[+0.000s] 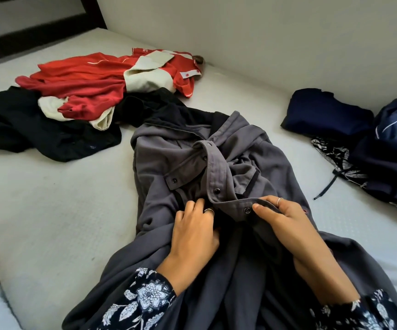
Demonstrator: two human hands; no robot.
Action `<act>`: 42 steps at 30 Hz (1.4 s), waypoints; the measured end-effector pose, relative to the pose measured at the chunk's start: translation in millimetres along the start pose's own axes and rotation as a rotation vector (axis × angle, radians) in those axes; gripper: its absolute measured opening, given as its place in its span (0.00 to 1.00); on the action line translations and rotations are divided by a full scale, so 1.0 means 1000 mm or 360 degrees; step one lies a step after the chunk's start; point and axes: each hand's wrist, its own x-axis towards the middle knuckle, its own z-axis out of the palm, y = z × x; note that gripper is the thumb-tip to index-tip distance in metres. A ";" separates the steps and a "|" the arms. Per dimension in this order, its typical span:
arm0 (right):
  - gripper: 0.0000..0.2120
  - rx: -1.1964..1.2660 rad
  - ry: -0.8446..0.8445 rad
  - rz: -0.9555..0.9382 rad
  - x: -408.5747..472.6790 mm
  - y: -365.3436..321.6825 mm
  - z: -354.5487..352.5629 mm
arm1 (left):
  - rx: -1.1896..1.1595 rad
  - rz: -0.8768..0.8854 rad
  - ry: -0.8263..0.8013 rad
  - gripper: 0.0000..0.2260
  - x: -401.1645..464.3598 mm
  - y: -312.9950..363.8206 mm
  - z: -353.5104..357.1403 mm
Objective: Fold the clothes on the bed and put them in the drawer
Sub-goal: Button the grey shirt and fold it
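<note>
- A grey jacket [216, 163] with black snap buttons lies rumpled lengthwise on the white bed [50, 210], its lower part running toward the person.
- The left hand [192, 232] rests on the grey jacket just left of the snap placket, its grip curled into the fabric there; a ring shows on one finger.
- The right hand [285, 220] sits just right of the left hand on the grey jacket; its grip is clamped on the placket edge beside a snap, thumb on top and fingers tucked under the cloth.
- Both wrists come out of dark floral sleeves [142, 298] at the near end of the grey jacket.
- Beyond the grey jacket and to its left lies an unfolded heap: a red and cream garment [111, 77] on top of black clothes [26, 125], the black cloth touching the jacket's far end.
- To the right of the grey jacket, apart from it and near the wall, sit navy clothes [331, 113] with a dark floral piece [342, 163] under them, a drawstring trailing onto the bed.
</note>
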 end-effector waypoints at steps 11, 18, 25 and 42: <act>0.07 0.0770 -0.0228 0.0051 -0.048 -0.024 -0.006 | -0.0921 -0.0273 0.0463 0.08 -0.047 0.007 -0.073; 0.13 0.0984 -0.0326 0.0013 -0.076 -0.022 0.019 | -0.1120 -0.0325 0.0549 0.05 -0.064 0.025 -0.100; 0.27 0.0844 -0.0219 -0.0158 -0.086 -0.008 0.023 | -0.1579 -0.0483 0.0239 0.09 -0.070 0.033 -0.108; 0.20 0.0570 -0.0121 -0.0388 -0.090 0.001 0.023 | -0.1799 -0.0629 0.0239 0.08 -0.077 0.032 -0.115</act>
